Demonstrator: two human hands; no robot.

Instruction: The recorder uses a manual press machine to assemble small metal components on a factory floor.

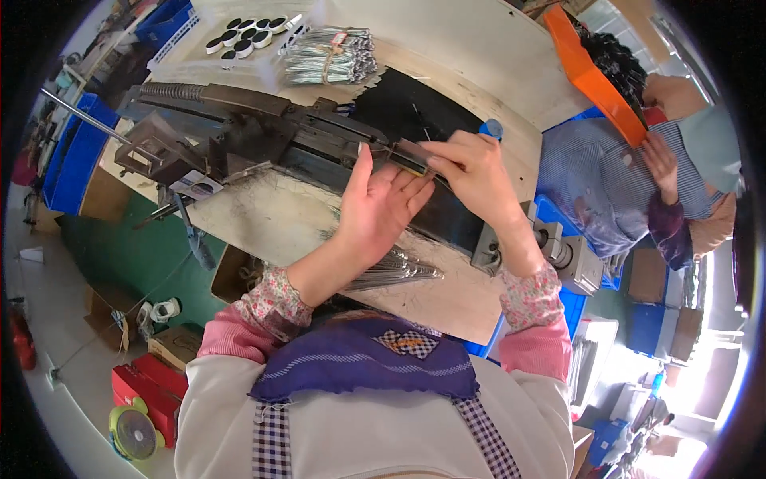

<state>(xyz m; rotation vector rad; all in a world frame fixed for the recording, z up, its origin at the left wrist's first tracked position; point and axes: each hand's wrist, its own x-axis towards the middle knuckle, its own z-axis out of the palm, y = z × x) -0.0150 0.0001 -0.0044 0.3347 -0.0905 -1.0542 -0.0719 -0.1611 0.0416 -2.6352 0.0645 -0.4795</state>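
Observation:
A long dark metal bench machine (295, 132) lies across the worktable, with a coiled spring at its left end. My left hand (371, 211) is palm up in front of it. Its fingers are stretched out under a small dark metal block (411, 155) with a yellowish lower edge, and its thumb points up. From the right, my right hand (477, 172) is closed in a pinch at that block's right end; what lies between its fingertips is hidden. Several thin metal rods (396, 270) lie in a heap on the table, partly behind my left wrist.
A tied bundle of metal rods (329, 57) and a tray (271, 70) with several round black-and-white pieces sit at the back. A grey metal fixture (574, 263) stands at the table's right end. Another person holds an orange bin (590, 72) at the right.

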